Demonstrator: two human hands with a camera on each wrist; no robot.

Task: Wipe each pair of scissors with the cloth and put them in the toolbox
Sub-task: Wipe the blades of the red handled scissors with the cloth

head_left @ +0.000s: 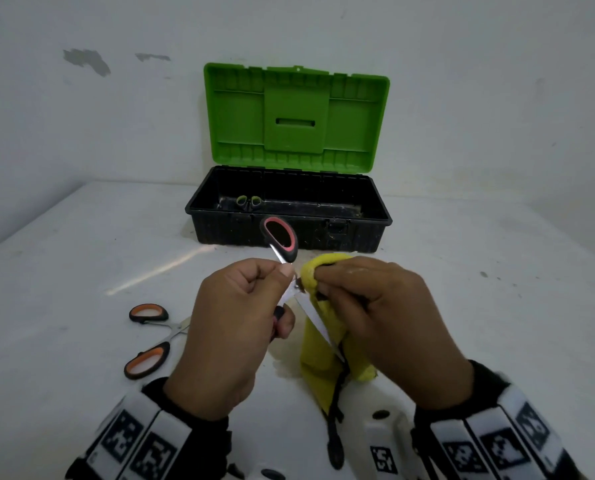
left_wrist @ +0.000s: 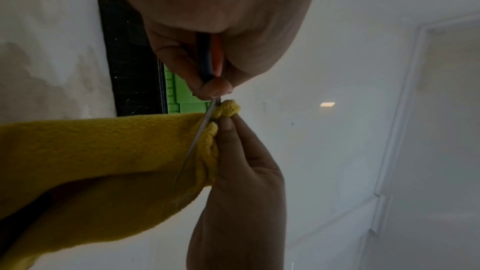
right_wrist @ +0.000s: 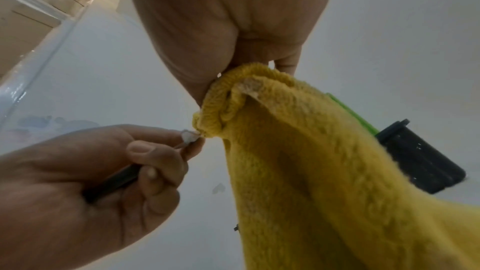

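My left hand (head_left: 233,323) grips a pair of red-and-black-handled scissors (head_left: 279,239), one handle loop pointing up towards the toolbox and the blades spread apart. One bare blade (head_left: 315,320) slants down in front of the yellow cloth (head_left: 318,344). My right hand (head_left: 375,306) pinches the bunched cloth around the scissors near the pivot. In the left wrist view the blade (left_wrist: 200,132) runs into the cloth fold (left_wrist: 103,161). In the right wrist view my right hand (right_wrist: 228,17) grips the cloth (right_wrist: 311,151) beside the left fingertips (right_wrist: 192,145).
The toolbox (head_left: 289,233) stands open behind my hands, its green lid (head_left: 296,116) upright against the wall. Green-handled scissors (head_left: 247,201) lie inside at its left. Orange-handled scissors (head_left: 147,363) lie spread open on the white table to my left.
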